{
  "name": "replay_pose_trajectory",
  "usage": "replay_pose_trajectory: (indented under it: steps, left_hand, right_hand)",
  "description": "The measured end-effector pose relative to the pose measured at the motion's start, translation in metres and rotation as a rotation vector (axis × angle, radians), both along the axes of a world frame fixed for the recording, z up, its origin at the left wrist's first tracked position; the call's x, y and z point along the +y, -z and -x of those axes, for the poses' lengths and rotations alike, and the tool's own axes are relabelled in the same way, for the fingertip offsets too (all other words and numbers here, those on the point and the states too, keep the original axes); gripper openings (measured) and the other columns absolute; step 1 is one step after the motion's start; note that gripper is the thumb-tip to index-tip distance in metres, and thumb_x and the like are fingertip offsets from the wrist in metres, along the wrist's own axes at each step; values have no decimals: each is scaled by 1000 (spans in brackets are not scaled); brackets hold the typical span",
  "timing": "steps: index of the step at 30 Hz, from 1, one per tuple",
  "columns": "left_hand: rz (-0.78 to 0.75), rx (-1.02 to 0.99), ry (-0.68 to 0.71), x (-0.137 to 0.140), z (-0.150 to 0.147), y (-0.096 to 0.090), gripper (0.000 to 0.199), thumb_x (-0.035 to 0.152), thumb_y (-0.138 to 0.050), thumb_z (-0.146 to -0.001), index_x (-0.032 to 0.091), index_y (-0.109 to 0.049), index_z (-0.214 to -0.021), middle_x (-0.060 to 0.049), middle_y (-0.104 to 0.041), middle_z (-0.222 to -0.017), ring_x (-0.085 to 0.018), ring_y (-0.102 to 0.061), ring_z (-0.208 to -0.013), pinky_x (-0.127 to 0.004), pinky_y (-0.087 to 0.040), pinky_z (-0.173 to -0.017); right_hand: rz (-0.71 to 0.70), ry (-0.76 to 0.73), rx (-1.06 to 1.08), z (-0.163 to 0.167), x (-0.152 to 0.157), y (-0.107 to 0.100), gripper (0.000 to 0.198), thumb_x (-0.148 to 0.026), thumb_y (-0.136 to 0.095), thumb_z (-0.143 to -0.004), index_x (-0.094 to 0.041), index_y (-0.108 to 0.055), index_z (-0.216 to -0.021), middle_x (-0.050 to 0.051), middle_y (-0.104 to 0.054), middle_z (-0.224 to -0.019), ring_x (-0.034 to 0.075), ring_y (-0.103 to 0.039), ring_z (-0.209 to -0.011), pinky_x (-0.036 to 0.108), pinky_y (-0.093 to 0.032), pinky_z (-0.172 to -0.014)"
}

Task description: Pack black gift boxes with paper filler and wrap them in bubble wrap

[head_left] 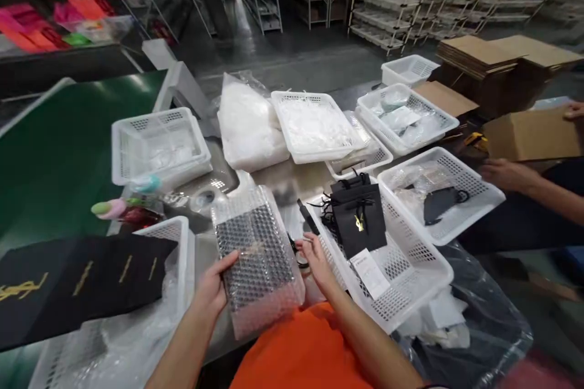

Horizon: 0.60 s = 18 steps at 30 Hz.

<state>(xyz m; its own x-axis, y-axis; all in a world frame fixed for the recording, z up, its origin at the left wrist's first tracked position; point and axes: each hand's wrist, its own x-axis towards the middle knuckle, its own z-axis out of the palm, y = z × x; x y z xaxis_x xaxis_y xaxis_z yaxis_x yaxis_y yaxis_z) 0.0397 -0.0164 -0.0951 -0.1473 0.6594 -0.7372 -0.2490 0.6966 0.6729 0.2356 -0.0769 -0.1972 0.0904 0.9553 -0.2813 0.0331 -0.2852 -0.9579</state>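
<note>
My left hand (214,282) grips the left edge of a bubble-wrap package (260,255), thumb on top. The package lies tilted in front of my body, and something dark shows through its upper part. At its right side, the bent fingers of my right hand (316,260) close on black loop handles that look like scissors (302,265); their blades are hidden. Just right of this hand stands a white basket (410,279) with small black paper bags (358,219) bearing a gold logo, and a printed slip (370,273).
White baskets (159,179) hold clear plastic packs on the left; further baskets (442,234) stand right. Behind are white packing sheets (249,127) and a white tray (314,155). Large black bags (86,285) lie left, beside a green conveyor (91,109). A co-worker's hands (508,175) hold a cardboard box (533,134).
</note>
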Motion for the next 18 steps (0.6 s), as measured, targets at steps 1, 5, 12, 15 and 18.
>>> replay_pose_trajectory:
  steps: [1,5,12,15,18]
  left_hand:
    - [25,-55,28,-6,-13,5,26,20,-67,-59,18,-66,-85,-5,-72,-66,-27,-71,-67,-41,-62,-67]
    - [-30,-246,291,-31,-65,20,60,29,-77,-57,20,-59,-114,-6,-75,-98,-30,-71,-96,-40,-60,-81]
    - [-44,-192,546,-28,-96,36,80,45,-80,-62,26,-47,-133,-12,-53,-144,-27,-56,-127,-33,-52,-90]
    - [-49,-88,507,-21,-77,42,76,43,-85,-56,21,-56,-123,-13,-62,-132,-27,-64,-114,-30,-52,-83]
    - [4,-102,423,-23,-55,48,67,41,-86,-57,18,-61,-115,-13,-68,-120,-23,-69,-97,-30,-54,-77]
  right_hand:
    - [22,25,219,-9,-2,-12,63,-58,-43,-92,-20,-31,-140,16,-57,-134,24,-60,-118,42,-48,-100]
    - [87,85,466,-63,-24,-56,105,-50,-88,-54,-23,-34,-140,8,-63,-123,25,-63,-109,39,-48,-99]
    - [46,835,350,-158,-97,-70,88,-41,-82,-59,-28,-41,-136,3,-68,-115,24,-66,-99,38,-53,-89]
    - [10,1045,402,-160,-112,-37,71,-48,-76,-64,-25,-49,-126,4,-69,-111,24,-66,-99,40,-54,-89]
    - [81,1059,368,-148,-107,8,63,-62,-62,-71,-21,-52,-118,10,-65,-121,25,-65,-106,40,-55,-89]
